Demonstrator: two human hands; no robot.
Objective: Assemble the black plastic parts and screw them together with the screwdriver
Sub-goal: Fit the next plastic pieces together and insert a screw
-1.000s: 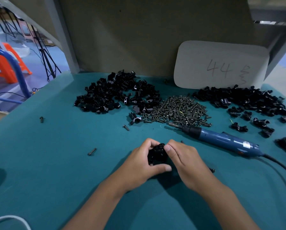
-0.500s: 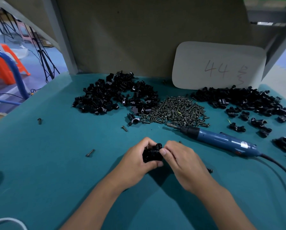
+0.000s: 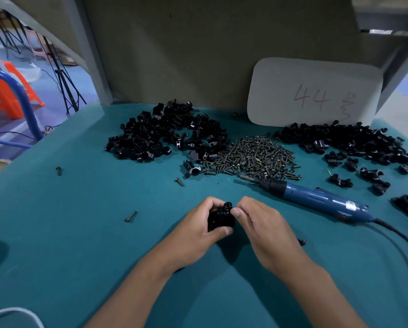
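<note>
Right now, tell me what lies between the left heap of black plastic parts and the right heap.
In the head view, a pile of small metal screws lies between the left heap and the right heap.

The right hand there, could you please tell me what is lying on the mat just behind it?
A small dark piece pokes out beside the right hand on the teal mat; it may be a screw. The hand covers the rest.

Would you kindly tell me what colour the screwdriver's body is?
Blue, with a black collar near the bit; the screwdriver shows in the head view.
</note>
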